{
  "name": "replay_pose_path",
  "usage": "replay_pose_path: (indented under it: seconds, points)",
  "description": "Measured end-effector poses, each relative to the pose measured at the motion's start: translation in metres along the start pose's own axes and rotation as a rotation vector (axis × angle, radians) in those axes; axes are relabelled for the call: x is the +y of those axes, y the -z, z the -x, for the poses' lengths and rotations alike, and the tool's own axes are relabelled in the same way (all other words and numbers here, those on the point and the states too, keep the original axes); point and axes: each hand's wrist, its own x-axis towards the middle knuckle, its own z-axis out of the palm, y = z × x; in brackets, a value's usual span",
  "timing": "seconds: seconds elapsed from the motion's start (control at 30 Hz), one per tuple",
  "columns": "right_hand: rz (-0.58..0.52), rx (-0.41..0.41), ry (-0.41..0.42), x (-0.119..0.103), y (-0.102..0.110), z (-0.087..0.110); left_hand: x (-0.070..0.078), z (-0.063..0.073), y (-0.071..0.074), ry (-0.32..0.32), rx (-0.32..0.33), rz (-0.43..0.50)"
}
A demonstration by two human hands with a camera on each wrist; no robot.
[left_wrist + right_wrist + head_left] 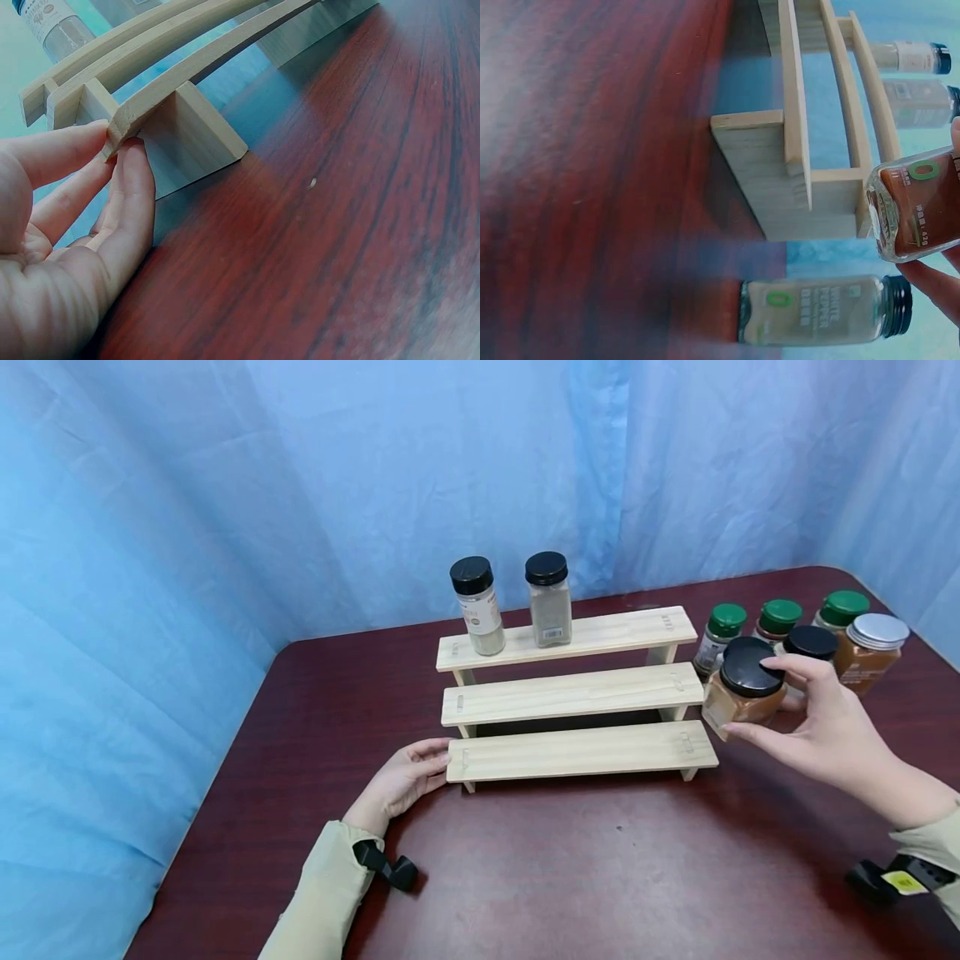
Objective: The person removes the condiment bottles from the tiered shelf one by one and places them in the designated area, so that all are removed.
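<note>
My left hand [405, 778] pinches the left end of the lowest board of a three-tier wooden spice rack [581, 752]; in the left wrist view thumb and fingers meet at that board's end [124, 124]. Off the rack's right end, my right hand [832, 727] grips a square spice jar [729, 706] with a black lid and reddish-brown powder. That jar is tilted, and the right wrist view shows its glass base [885, 214] raised from the table. A label-side spice jar [480, 614] and a clear greyish spice jar [551, 606], both black-lidded, stand on the top tier.
Behind the right hand cluster green-lidded jars [726, 622], another black-lidded jar [813, 642] and a silver-lidded jar [873, 647]. A white pepper jar [814, 310] stands beside the rack. Blue curtains [420, 485] border the dark red table [570, 877].
</note>
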Motion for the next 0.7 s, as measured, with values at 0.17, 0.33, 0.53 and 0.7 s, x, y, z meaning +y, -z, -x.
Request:
replay_pose_path:
  seconds: [0.17,0.33,0.53,0.7]
  points:
    - [0.031,0.02,0.004,0.004,0.0,0.007,0.0,0.0,0.0,0.001,-0.002,-0.002]
    - [0.009,-0.009,-0.043,0.007,0.0,0.013,0.001,0.0,0.0,0.002,-0.003,0.001]
    - [0.046,-0.036,-0.118,0.041,-0.007,0.032,0.001,0.001,0.0,0.004,-0.001,0.013]
    - [0.092,-0.046,-0.173,0.046,-0.007,0.037,0.001,0.0,0.0,-0.003,-0.007,0.015]
